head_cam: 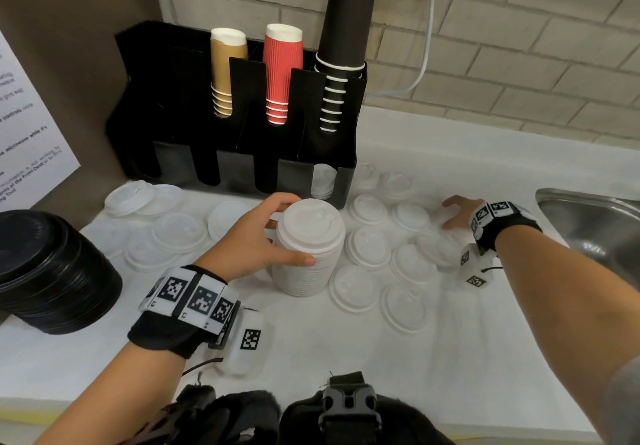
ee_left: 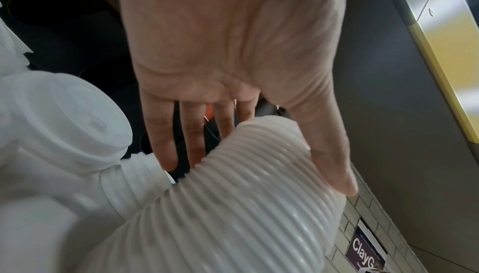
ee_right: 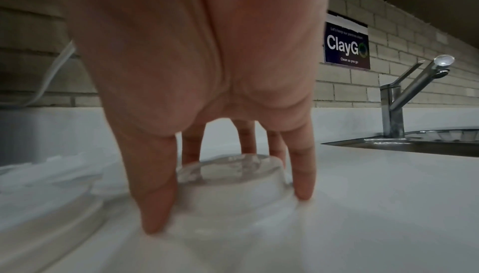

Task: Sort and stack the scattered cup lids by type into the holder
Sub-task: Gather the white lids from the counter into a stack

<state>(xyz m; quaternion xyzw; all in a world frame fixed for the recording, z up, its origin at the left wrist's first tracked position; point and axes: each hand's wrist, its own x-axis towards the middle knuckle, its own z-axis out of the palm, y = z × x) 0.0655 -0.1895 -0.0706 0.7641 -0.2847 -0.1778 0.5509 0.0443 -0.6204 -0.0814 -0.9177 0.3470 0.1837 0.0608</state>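
Note:
A tall stack of white sip lids (head_cam: 308, 264) stands on the white counter (head_cam: 450, 358), and my left hand (head_cam: 277, 233) grips it near the top, thumb in front and fingers behind. The left wrist view shows the stack's ribbed side (ee_left: 259, 205) under my thumb. My right hand (head_cam: 450, 214) is farther right, its fingers set down around a clear dome lid (ee_right: 230, 168). Several white lids (head_cam: 367, 257) lie scattered between my hands. The black holder (head_cam: 242, 105) stands at the back, with white lids (head_cam: 323, 181) in its lower right slot.
The holder's upper slots carry tan (head_cam: 225, 64), red (head_cam: 280, 70) and black cups (head_cam: 346, 29). A stack of black lids (head_cam: 52, 271) sits at the left. More flat lids (head_cam: 166, 226) lie left of my left hand. A steel sink (head_cam: 588, 223) and tap (ee_right: 404, 93) are at the right.

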